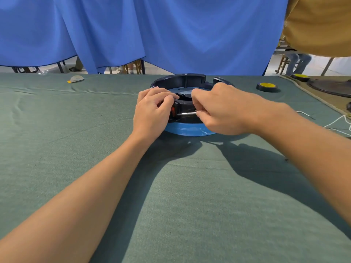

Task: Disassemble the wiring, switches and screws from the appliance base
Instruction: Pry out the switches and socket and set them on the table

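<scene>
My left hand (153, 109) is curled around a black block (178, 108) on the near wall of the appliance base (190, 130), thumb and fingertips pinching it from the left. An orange part (172, 112) peeks out just beside my fingers, and I cannot tell whether it is a switch or a wire sleeve. My right hand (218, 111) is closed round a thin metal tool (187, 113). Its handle is hidden in my palm, and the bare shaft lies nearly level and points left into the block, close to my left fingers. The base sits beneath and between both hands, dark walls above a blue lower rim, resting on the green cloth surface (171, 186). I judge I am working at a screw or clip that holds the block. The tip aims toward my left hand, so a slip under pressure could jab my fingers or gouge the orange part. The sideways push could also skid the base on the cloth, since neither hand presses it down. A freed screw could drop inside the base or get lost in the cloth's folds. Well to the right of my right hand lie a black tape roll (266, 86) with a yellow core and a loose white cord (340, 122). Beyond both hands hangs a blue curtain (171, 35).
</scene>
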A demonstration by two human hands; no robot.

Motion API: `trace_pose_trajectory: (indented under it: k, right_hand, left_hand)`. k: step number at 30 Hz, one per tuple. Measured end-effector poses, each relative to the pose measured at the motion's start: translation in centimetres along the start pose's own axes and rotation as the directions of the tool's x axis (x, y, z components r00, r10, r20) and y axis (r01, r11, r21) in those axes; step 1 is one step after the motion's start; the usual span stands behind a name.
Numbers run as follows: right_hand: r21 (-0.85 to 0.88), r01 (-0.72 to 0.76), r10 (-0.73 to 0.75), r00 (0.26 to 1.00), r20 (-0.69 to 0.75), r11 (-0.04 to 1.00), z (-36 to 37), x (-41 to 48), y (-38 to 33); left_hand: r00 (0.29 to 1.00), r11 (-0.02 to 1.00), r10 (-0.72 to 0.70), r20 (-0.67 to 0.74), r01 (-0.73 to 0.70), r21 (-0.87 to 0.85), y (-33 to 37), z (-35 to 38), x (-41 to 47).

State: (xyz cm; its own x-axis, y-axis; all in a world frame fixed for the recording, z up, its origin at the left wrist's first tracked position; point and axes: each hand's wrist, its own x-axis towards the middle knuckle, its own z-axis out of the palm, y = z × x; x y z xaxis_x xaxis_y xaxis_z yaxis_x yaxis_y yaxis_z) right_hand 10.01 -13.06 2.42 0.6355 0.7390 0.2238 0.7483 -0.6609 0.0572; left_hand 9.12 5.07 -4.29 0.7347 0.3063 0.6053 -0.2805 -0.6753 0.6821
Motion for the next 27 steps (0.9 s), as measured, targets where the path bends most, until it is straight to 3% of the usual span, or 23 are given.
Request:
trace_pose_trajectory:
  k: [7, 13, 18, 24, 27]
  right_hand:
    - [0.098, -0.063, 0.058, 0.997, 0.06, 0.993, -0.4, 0.0, 0.2]
    - [-0.074, -0.13, 0.123, 0.987, -0.101, 0.989, 1.1, -2.0, -2.7]
    - [-0.133, -0.128, 0.114, 0.988, -0.103, 0.983, 0.5, -1.8, -3.4]
    - [0.177, -0.137, 0.129, 0.99, 0.054, 0.975, 0.5, -0.4, -0.2]
    - [0.234, -0.131, 0.118, 0.991, 0.068, 0.963, 0.9, -0.2, 0.1]
  left_hand:
    - [1.0, 1.0, 0.007, -0.008, -0.007, 0.012, 0.0, 0.0, -0.2]
    - [0.999, 0.999, 0.031, -0.011, -0.031, 0.024, -0.1, -0.2, -0.1]
    - [1.0, 1.0, 0.019, -0.01, -0.019, 0.006, 0.0, -0.3, 0.0]
    - [1.0, 0.999, -0.011, -0.004, 0.011, -0.034, 0.3, -0.5, 0.1]
    - [1.0, 0.999, -0.015, 0.01, 0.016, -0.04, 0.4, -0.6, 0.1]
